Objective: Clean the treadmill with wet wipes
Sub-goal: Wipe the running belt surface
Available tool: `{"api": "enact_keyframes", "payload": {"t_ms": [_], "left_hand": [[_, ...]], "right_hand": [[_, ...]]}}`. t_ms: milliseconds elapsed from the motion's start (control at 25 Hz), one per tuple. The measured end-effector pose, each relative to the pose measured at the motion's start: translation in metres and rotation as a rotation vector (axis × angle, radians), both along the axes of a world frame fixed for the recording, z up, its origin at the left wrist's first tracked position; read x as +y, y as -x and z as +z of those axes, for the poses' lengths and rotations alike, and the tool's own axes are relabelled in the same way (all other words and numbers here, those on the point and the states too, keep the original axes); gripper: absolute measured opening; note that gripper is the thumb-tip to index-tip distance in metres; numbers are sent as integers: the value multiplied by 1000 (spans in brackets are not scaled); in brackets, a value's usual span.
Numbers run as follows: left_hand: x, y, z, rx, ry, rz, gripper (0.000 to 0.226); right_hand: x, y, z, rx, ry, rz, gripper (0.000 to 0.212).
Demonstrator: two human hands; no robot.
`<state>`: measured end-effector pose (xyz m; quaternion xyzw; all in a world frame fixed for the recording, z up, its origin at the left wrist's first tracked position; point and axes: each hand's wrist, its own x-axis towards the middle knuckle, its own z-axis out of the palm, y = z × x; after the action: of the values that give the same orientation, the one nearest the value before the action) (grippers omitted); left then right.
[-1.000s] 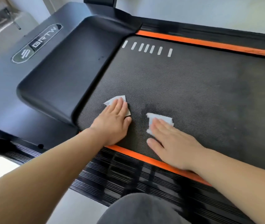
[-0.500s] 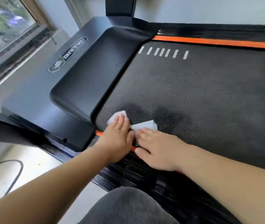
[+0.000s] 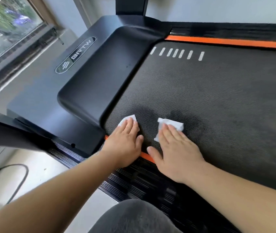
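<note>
Broadly, we note the treadmill (image 3: 38,91) filling most of the view, running from lower left to upper right. Its black textured belt (image 3: 218,98) takes up the right half. A glossy black hood (image 3: 103,73) sits at the belt's left end, with a dark post (image 3: 130,5) rising behind it. A window (image 3: 4,27) lies at upper left. A ribbed side rail (image 3: 142,180) runs along the near edge, parted from the belt by an orange strip (image 3: 146,155); a second orange line (image 3: 226,42) borders the far side. A grey-clad knee (image 3: 134,216) shows at bottom centre, and a dark cable (image 3: 19,179) loops on the pale floor at lower left.

Both forearms reach in from below. We log the left hand (image 3: 125,142) flat, palm down, fingers straight and close together, pressing a white wipe (image 3: 127,118) onto the belt just beside the hood's corner. The right hand (image 3: 176,148) is likewise flat, fingers straight and slightly spread, thumb out toward the left hand, pressing a second wipe (image 3: 172,123) against the belt. Neither hand curls round its wipe; each wipe pokes out past the fingertips. The hands lie side by side, near each other but apart, their heels over the near orange strip. A darker patch (image 3: 150,113) shows on the belt between and beyond the wipes.

Smaller marks: a row of white dashes (image 3: 177,53) on the belt's far left end, and an oval badge (image 3: 75,55) on the treadmill left of the hood.
</note>
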<state>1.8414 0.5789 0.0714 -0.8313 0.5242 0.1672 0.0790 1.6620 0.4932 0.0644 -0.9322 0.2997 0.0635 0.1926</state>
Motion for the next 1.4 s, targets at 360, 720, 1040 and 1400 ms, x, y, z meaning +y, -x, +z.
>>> {"api": "enact_keyframes", "payload": {"t_ms": [360,720,1040,1400], "left_hand": [[-11,-9,1,-9,100,-129,62],[-7,-11,20,-141,534,-57,46],[-37,-8,-11,33,266,-83,59],[-43,-19,-18,12,140,139,68]], "right_hand": [[-25,-12,10,-46,131,5,79],[-44,-3,17,-266,306,-59,24],[-41,-10,-9,-137,160,-3,71],[-43,-45,-5,-24,-16,201,87]]}}
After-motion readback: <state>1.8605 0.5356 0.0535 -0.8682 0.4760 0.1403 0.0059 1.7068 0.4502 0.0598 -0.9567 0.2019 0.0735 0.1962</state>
